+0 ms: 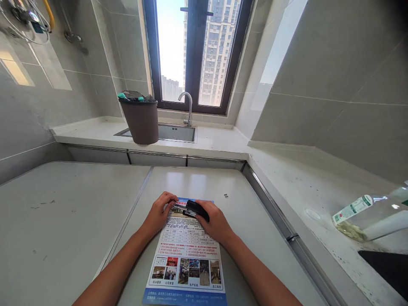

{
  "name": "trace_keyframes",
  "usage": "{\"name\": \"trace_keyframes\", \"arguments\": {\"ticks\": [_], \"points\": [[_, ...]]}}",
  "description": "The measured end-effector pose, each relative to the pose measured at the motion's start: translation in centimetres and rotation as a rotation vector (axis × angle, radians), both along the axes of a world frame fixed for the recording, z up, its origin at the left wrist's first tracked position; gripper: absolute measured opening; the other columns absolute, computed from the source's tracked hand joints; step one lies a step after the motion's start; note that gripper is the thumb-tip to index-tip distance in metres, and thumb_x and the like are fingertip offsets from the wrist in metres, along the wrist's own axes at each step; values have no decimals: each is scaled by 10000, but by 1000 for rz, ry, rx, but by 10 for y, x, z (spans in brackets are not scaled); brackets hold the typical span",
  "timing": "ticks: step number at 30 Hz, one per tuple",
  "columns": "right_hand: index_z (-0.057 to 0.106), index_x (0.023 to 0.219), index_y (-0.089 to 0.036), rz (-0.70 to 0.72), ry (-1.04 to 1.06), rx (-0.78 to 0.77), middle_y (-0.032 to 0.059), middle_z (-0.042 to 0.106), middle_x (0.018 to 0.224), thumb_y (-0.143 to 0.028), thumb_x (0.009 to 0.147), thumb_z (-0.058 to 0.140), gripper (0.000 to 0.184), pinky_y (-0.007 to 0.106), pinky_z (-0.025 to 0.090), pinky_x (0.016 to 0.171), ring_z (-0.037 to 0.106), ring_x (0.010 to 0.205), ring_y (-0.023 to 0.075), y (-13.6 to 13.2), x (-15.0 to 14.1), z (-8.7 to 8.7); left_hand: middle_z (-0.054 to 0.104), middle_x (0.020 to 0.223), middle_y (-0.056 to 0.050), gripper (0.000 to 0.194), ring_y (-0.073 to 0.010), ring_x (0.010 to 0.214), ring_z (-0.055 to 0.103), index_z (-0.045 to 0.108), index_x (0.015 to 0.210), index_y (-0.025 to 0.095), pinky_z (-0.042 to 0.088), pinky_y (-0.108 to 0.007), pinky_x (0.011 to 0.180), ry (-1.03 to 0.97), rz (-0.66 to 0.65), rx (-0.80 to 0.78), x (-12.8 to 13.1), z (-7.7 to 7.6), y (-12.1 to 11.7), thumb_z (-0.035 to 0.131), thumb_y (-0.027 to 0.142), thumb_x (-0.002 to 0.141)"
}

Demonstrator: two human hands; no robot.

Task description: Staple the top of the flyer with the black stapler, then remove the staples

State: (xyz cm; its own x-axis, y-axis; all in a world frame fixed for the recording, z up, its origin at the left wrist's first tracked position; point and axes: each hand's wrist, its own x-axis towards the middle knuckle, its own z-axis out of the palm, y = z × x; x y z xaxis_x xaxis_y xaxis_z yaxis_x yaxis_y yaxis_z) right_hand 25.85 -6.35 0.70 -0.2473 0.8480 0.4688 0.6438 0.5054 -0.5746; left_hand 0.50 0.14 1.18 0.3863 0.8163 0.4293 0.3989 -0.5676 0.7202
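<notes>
Head view: right hand wraps the stapler; left hand curls by its tip, hold unclear; a slipping grip could cause nipping

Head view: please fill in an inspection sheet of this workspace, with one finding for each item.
Surface: white tabletop, seam visible, dark marks left of it.
Job's things: printed leaflet on tabletop; black stapler over its upper part.
Clutter: small metallic pieces on tabletop; clear bottle on right-hand counter.
Grips: right grip holds stapler; left grip at leaflet's upper left, hold unclear.
Cables: pale cord or tube loops, upper left.
Surroundings: window, sink, tap, brown bin.
</notes>
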Motion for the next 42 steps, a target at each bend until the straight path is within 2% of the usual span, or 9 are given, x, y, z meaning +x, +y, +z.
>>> {"name": "trace_keyframes", "arguments": {"ticks": [3, 7, 12, 16, 24, 31, 35, 42], "points": [[631, 1278, -281, 23, -48, 83, 55, 729, 1167, -141, 921, 610, 385, 438, 505, 953, 641, 1050, 254, 0, 2, -4, 665, 1053, -58, 223, -209, 968, 630, 654, 1048, 220, 514, -333, 862, -23, -14, -10, 1, -2, 1, 453, 315, 1023], [640, 1249, -268, -4, -20, 157, 57, 739, 1129, -133, 907, 613, 368, 448, 499, 956, 639, 1016, 259, -2, 3, 0, 695, 1019, -33, 200, -194, 942, 649, 648, 1048, 220, 512, -313, 856, -52, 4, -47, 0, -2, 1, 492, 341, 1013], [656, 1226, -257, -59, 49, 99, 65, 739, 1108, -127, 866, 650, 383, 430, 522, 906, 645, 992, 261, 0, 6, 2, 718, 974, -14, 208, -187, 899, 663, 662, 1053, 226, 501, -300, 834, -72, 21, -82, -1, 0, 0, 540, 385, 998], [660, 1226, -259, -96, 101, 50, 57, 731, 1123, -118, 849, 664, 403, 415, 525, 923, 644, 1012, 252, 2, 9, -2, 718, 945, -17, 229, -191, 866, 659, 663, 1068, 221, 497, -302, 806, -67, 30, -87, -2, -3, 1, 545, 403, 993], [672, 1204, -254, -116, 127, 10, 64, 728, 1085, -126, 845, 672, 381, 422, 532, 913, 651, 999, 259, 3, 10, -3, 727, 988, -27, 228, -200, 902, 659, 658, 1076, 218, 491, -305, 823, -57, 8, -102, -1, -4, 2, 529, 390, 999], [678, 1187, -263, -107, 138, 18, 58, 729, 1102, -94, 827, 686, 398, 433, 533, 918, 652, 1008, 264, 5, 10, -5, 723, 967, -18, 212, -187, 891, 661, 665, 1059, 217, 492, -295, 813, -45, -2, -94, -1, -2, -1, 534, 374, 1002], [677, 1182, -260, -111, 127, 41, 51, 736, 1079, -79, 816, 696, 409, 427, 531, 904, 650, 986, 259, 5, 9, -6, 739, 1023, -24, 219, -186, 927, 673, 692, 1063, 221, 505, -287, 819, -21, -30, -74, 0, 0, -2, 525, 351, 1005], [660, 1210, -253, -28, 102, 90, 51, 738, 1077, -98, 828, 712, 416, 417, 529, 878, 639, 969, 252, 4, 9, -5, 746, 1030, -17, 204, -178, 926, 681, 715, 1062, 227, 510, -284, 822, 35, -48, -11, 0, 0, -2, 542, 317, 1003]]}}
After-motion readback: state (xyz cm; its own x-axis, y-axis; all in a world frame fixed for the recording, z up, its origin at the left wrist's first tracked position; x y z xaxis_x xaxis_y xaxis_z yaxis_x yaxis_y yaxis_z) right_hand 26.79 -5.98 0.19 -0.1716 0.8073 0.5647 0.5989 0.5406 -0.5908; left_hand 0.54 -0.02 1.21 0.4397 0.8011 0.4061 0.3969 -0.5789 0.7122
